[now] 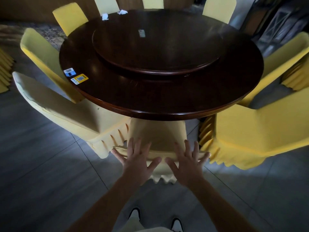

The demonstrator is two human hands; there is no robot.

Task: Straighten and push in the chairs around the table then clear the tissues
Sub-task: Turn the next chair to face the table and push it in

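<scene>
A round dark wooden table [167,108] with a raised turntable [155,52] fills the middle of the view. Yellow-covered chairs ring it. The nearest chair [157,131] stands right in front of me, its seat tucked under the table edge. My left hand [137,158] and my right hand [185,159] both rest flat on the top of its backrest, fingers spread and straight. Two crumpled white tissues lie at the table's far edge: one tissue [105,16] at the left, the other tissue [122,12] just right of it.
A chair [63,104] at my near left is angled to the table, and a chair [260,128] stands close on my near right. Two small cards [75,76] lie on the table's left side. A small pale object [141,33] sits on the turntable. Grey tiled floor lies underfoot.
</scene>
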